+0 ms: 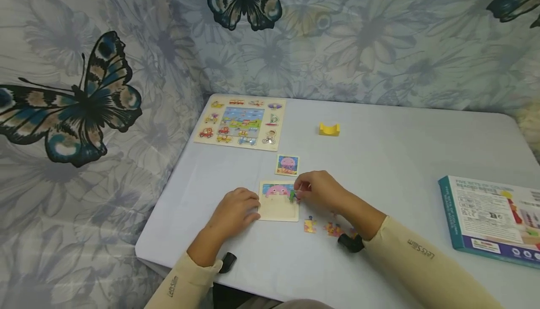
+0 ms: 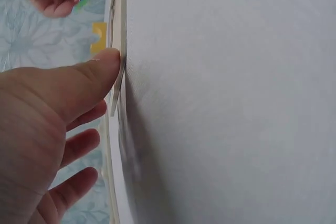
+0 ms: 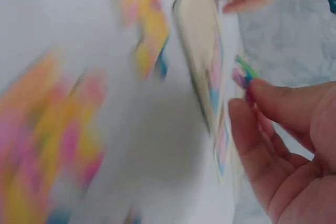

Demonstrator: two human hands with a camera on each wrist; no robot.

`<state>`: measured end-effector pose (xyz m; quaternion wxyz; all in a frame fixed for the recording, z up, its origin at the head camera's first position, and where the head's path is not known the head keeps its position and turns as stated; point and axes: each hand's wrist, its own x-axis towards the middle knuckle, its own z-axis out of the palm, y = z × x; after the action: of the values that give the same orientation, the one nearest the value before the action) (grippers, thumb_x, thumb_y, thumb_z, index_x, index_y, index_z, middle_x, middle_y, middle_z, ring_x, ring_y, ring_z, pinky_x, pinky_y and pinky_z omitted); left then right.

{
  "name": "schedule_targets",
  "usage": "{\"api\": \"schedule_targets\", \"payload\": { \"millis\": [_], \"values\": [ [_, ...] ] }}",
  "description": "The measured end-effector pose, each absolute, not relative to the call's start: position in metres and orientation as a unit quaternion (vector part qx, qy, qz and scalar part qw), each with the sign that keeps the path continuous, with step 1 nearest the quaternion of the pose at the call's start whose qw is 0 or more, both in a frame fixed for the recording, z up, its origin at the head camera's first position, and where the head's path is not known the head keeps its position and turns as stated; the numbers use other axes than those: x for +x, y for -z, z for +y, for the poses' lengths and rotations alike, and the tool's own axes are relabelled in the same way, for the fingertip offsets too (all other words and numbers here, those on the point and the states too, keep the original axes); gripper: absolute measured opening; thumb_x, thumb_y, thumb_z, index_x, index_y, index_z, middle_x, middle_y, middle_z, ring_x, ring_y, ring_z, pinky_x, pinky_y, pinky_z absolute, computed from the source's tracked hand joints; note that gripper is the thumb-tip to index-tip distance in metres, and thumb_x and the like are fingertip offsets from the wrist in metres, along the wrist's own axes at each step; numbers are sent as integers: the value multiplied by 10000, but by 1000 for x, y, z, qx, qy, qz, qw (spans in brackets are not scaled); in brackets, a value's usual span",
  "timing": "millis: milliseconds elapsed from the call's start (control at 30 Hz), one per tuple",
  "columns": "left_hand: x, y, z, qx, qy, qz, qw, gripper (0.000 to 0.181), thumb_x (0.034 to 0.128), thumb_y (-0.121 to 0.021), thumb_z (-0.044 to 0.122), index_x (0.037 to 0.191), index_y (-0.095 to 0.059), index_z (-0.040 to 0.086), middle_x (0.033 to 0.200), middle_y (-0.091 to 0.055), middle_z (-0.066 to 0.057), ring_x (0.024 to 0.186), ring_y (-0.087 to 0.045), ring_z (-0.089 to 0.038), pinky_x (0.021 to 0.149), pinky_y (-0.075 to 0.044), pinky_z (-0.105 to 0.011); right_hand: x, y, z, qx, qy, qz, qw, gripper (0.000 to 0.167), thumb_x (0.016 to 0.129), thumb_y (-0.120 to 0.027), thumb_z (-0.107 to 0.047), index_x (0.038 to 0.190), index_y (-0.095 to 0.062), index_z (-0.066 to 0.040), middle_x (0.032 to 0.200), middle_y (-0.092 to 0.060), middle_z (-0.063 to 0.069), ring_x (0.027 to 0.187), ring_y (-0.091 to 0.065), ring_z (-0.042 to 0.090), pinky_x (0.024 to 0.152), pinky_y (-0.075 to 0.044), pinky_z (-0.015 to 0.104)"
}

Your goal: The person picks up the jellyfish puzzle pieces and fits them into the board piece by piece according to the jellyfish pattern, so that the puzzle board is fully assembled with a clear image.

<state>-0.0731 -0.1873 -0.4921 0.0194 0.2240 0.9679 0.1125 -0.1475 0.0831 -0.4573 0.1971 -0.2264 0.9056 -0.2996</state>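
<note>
My right hand [image 1: 322, 189] pinches a small puzzle piece [image 3: 243, 76] with green, pink and blue on it, between thumb and forefinger, above the right side of a pale puzzle tray [image 1: 276, 210]. Along the tray's top, fitted pieces [image 1: 277, 190] show part of a pink picture; its lower part is bare. My left hand [image 1: 236, 213] rests at the tray's left edge. There the thumb [image 2: 97, 77] touches the rim while the other fingers are loosely bent. Loose puzzle pieces [image 1: 310, 225] in yellow, orange and pink lie right of the tray, partly under my right wrist.
Just beyond the tray lies a small picture card [image 1: 288, 164] with a pink creature. A larger vehicle puzzle board [image 1: 270, 146] is at the far left, and a yellow curved block [image 1: 329, 130] stands farther back. On the right lies a flat box [image 1: 493, 220].
</note>
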Motion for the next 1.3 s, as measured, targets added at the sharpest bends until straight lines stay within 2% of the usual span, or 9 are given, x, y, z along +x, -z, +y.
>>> {"api": "schedule_targets", "payload": {
  "millis": [200, 433, 533, 633, 733, 833, 1167, 1300],
  "values": [
    [-75, 492, -184, 244, -104, 964, -12, 185, 854, -833, 315, 993, -810, 195, 1160, -740, 77, 1140, -644, -159, 966, -527, -390, -151, 465, 39, -259, 327, 886, 202, 22, 923, -758, -156, 933, -740, -148, 767, -618, -58, 721, -554, 116, 643, -475, 262],
    [-78, 488, -177, 247, -117, 962, -7, 237, 847, -838, 278, 1060, -781, 193, 1101, -753, 72, 1103, -661, -172, 924, -530, -386, -148, 474, 15, -264, 294, 897, 198, 110, 915, -758, -123, 837, -709, -184, 717, -596, -66, 675, -544, 112, 608, -448, 257],
    [-77, 486, -175, 244, -103, 964, 2, 322, 857, -832, 280, 1160, -769, 191, 1192, -730, 49, 1152, -647, -184, 960, -525, -387, -147, 475, 12, -262, 277, 904, 192, 97, 908, -757, -116, 838, -726, -174, 712, -605, -68, 678, -550, 120, 621, -462, 273],
    [-77, 484, -175, 241, -78, 967, 16, 401, 876, -815, 298, 1258, -744, 200, 1327, -678, 25, 1222, -616, -198, 997, -518, -400, -146, 475, 12, -260, 255, 913, 181, 27, 900, -772, -145, 908, -746, -148, 749, -644, -51, 706, -576, 135, 664, -498, 302],
    [-77, 483, -176, 245, -52, 968, 30, 432, 897, -793, 320, 1309, -719, 215, 1421, -626, 26, 1273, -590, -198, 1020, -514, -407, -146, 475, 12, -246, 229, 926, 173, 187, 889, -803, -240, 1028, -734, -136, 857, -686, -28, 784, -602, 148, 745, -531, 334],
    [-77, 482, -176, 253, -34, 966, 41, 460, 918, -770, 335, 1354, -688, 214, 1465, -595, 32, 1302, -574, -191, 1034, -510, -404, -148, 476, 13, -228, 219, 932, 179, 300, 884, -811, -306, 1100, -698, -132, 924, -683, -7, 831, -603, 171, 770, -528, 350],
    [-77, 478, -177, 235, -19, 967, 92, 562, 971, -700, 377, 1467, -570, 147, 1523, -531, 32, 1372, -511, -191, 1096, -457, -414, -157, 477, 9, -213, 229, 925, 217, 296, 859, -834, -318, 1005, -622, -171, 921, -635, -3, 859, -581, 196, 755, -485, 340],
    [-78, 477, -179, 227, -20, 968, 102, 566, 970, -701, 372, 1484, -549, 187, 1511, -539, 29, 1375, -510, -196, 1106, -444, -431, -158, 478, 7, -218, 236, 922, 215, 291, 861, -831, -314, 997, -621, -165, 898, -629, -1, 843, -579, 194, 742, -475, 340]
  ]
}}
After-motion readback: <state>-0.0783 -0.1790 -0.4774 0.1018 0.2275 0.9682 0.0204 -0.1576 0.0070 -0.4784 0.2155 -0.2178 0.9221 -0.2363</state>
